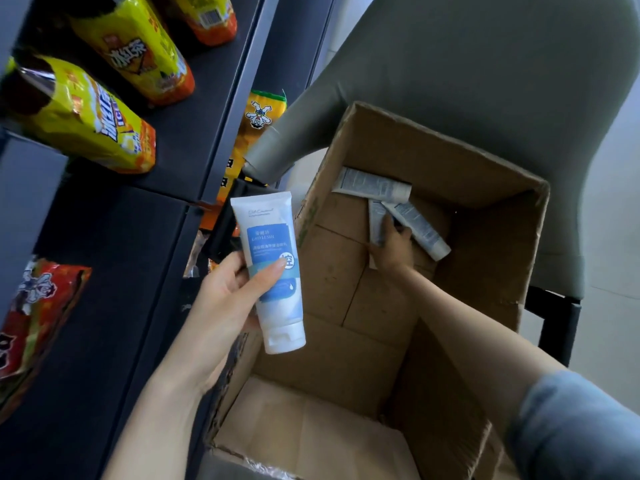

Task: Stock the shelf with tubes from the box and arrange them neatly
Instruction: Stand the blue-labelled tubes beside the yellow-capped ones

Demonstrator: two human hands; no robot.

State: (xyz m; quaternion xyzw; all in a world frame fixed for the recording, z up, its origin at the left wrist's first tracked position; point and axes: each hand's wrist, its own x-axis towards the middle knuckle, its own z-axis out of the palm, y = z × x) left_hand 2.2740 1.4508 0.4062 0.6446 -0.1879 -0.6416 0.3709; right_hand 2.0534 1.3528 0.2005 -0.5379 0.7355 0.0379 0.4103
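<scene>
My left hand (228, 292) holds a white tube with a blue label (273, 271), cap end down, between the dark shelf (114, 258) and the open cardboard box (346, 341). My right hand (393, 249) reaches deep into the box and grips one tube (376, 220) on its floor. Two more tubes lie there, one at the back (372, 185) and one slanting to the right (420, 228), both label side down.
Yellow iced-tea packs (93, 123) lie on the upper shelf board, a red snack bag (34, 313) on the lower one. An orange snack bag (256, 123) sits behind the shelf post. The box rests on a grey chair (485, 71).
</scene>
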